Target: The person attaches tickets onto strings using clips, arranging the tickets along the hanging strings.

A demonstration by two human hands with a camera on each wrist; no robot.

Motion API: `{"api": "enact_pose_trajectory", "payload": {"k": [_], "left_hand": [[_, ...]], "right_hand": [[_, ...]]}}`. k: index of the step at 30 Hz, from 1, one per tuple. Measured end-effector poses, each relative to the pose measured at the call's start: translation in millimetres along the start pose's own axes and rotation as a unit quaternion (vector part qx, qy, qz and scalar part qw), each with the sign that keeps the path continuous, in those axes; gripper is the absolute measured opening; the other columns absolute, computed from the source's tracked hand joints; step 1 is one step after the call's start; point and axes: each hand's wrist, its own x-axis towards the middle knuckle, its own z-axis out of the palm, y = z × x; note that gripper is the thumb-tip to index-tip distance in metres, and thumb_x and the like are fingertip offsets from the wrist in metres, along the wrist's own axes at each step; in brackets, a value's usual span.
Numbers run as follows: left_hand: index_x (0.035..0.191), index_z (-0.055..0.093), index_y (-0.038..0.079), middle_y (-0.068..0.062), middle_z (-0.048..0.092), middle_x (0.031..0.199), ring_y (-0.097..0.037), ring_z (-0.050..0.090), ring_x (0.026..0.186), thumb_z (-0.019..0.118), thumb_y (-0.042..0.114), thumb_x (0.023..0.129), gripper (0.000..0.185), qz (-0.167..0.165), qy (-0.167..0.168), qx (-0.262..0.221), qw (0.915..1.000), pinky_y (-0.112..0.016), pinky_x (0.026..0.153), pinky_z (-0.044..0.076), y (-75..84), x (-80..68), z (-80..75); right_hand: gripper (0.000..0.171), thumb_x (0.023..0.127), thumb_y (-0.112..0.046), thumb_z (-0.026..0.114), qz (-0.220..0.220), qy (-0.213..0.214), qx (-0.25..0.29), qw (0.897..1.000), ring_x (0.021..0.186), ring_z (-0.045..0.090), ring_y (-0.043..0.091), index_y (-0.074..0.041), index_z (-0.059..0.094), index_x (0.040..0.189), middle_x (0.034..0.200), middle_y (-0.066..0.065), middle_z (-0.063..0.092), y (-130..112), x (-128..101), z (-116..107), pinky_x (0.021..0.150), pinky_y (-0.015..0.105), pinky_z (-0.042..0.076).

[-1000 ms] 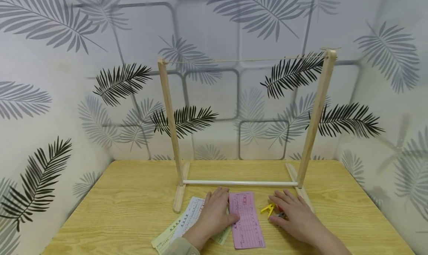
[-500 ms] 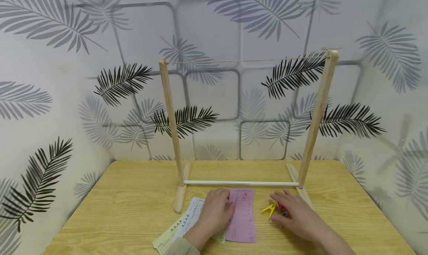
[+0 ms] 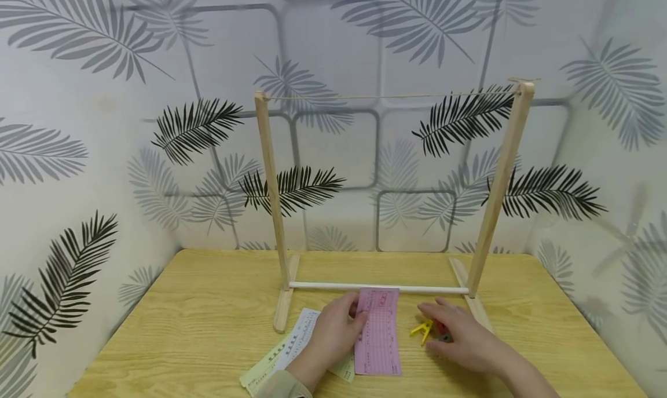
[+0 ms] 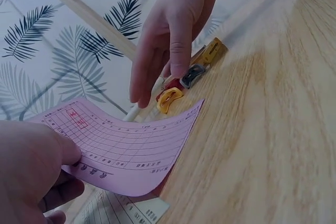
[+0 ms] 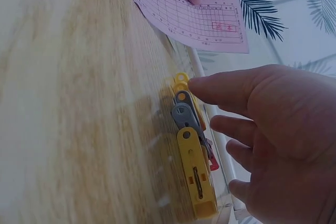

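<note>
Pink on the paper slip (image 3: 378, 337), with dark ruled lines and a red stamp (image 3: 383, 299); white and pale green on the sheets (image 3: 299, 340). Yellow, grey and red on the clips (image 5: 184, 114). Yellowish, wood-grained across the table (image 3: 182, 317); black and grey in the fronds (image 3: 197, 130) on the pale wall (image 3: 339, 39).

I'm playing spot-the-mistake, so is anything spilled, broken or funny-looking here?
Nothing looks spilled or broken. The white printed slip and pale yellow printed slip lie fanned at a slant, so they look a bit untidy. The pink printed slip curves, probably just because the left hand pinches it by one edge.
</note>
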Motion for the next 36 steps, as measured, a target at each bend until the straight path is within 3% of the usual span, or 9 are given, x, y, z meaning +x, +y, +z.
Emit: {"api": "enact_pose_trajectory", "payload": {"k": [3,6,8,13,22,33,36], "left_hand": [[0.128,0.071,0.016,0.012,0.066,0.095,-0.004,0.059,0.081,0.076,0.016,0.105,0.024,-0.007,0.006,-0.021,0.9997,-0.030,0.077,0.054,0.5,0.2,-0.8],[0.125,0.070,0.017,0.012,0.065,0.094,-0.006,0.059,0.078,0.076,0.016,0.106,0.020,-0.020,0.009,-0.042,0.9989,-0.027,0.072,0.052,1.5,-0.6,-2.0],[0.122,0.069,0.018,0.012,0.064,0.094,-0.007,0.058,0.077,0.075,0.017,0.106,0.018,-0.025,0.011,-0.052,0.9983,-0.027,0.070,0.051,2.1,-1.4,-2.8],[0.116,0.067,0.021,0.011,0.064,0.094,-0.008,0.058,0.076,0.075,0.019,0.107,0.013,-0.027,0.019,-0.067,0.9972,-0.026,0.067,0.050,2.6,-2.4,-4.8],[0.113,0.066,0.021,0.011,0.065,0.093,-0.009,0.059,0.078,0.076,0.020,0.107,0.011,-0.035,0.033,-0.095,0.9943,-0.026,0.067,0.051,1.3,-1.3,-6.3],[0.113,0.066,0.020,0.010,0.066,0.095,-0.011,0.059,0.081,0.077,0.023,0.106,0.013,-0.021,0.046,-0.094,0.9943,-0.027,0.071,0.049,5.0,-2.8,-12.0],[0.113,0.066,0.020,0.010,0.066,0.096,-0.013,0.060,0.082,0.076,0.022,0.107,0.012,-0.020,0.047,-0.093,0.9943,-0.027,0.071,0.049,4.4,-1.8,-13.8]], "right_hand": [[0.066,0.096,-0.025,0.086,0.011,-0.010,0.006,1.000,0.151,0.037,0.063,0.001,0.061,0.151,0.132,0.014,0.070,0,2,0,0.117,0.079,0.030],[0.067,0.094,-0.023,0.087,0.021,-0.016,0.011,1.000,0.152,0.036,0.062,0.002,0.061,0.152,0.156,0.024,0.059,1,3,2,0.117,0.079,0.029],[0.067,0.094,-0.023,0.086,0.026,-0.020,0.013,0.999,0.152,0.035,0.062,0.002,0.061,0.152,0.158,0.025,0.057,1,3,3,0.118,0.080,0.027],[0.064,0.095,-0.023,0.085,0.026,-0.025,0.018,0.999,0.154,0.033,0.061,0.000,0.063,0.150,0.158,0.024,0.057,2,5,7,0.120,0.080,0.024],[0.045,0.095,-0.022,0.084,0.019,-0.022,0.015,0.999,0.153,0.034,0.061,-0.009,0.074,0.136,0.154,0.025,0.060,-1,9,11,0.119,0.083,0.019],[0.031,0.092,-0.020,0.086,0.003,0.008,-0.001,1.000,0.149,0.041,0.061,-0.015,0.078,0.122,0.148,0.022,0.065,5,13,18,0.116,0.079,0.032],[0.030,0.091,-0.021,0.087,-0.001,0.015,-0.005,1.000,0.149,0.042,0.060,-0.015,0.079,0.120,0.147,0.022,0.066,4,16,19,0.117,0.079,0.030]]}}
